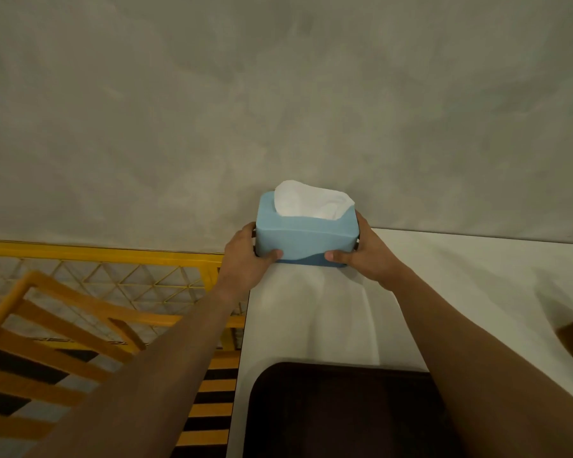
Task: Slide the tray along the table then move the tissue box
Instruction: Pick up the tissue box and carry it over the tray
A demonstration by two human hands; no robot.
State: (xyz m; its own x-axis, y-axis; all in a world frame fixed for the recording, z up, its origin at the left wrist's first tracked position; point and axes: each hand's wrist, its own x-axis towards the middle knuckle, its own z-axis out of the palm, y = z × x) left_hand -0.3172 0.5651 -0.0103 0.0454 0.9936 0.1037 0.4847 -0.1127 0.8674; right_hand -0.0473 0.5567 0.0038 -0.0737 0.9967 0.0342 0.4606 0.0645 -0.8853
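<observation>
Past the dark tray [344, 411], both hands [248, 256] [364, 256] squeeze the tissue box [306, 238] ends; it's probably light, crushable.

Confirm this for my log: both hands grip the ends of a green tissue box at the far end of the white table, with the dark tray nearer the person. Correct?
Not quite. The head view shows the tissue box is blue, not green. The rest stands: the left hand and right hand grip its ends at the far end of the white table, with the dark tray nearer the person.

Both hands, left hand [245, 256] and right hand [364, 256], clasp tissue box [306, 238] ends; tray [344, 411] near.
</observation>
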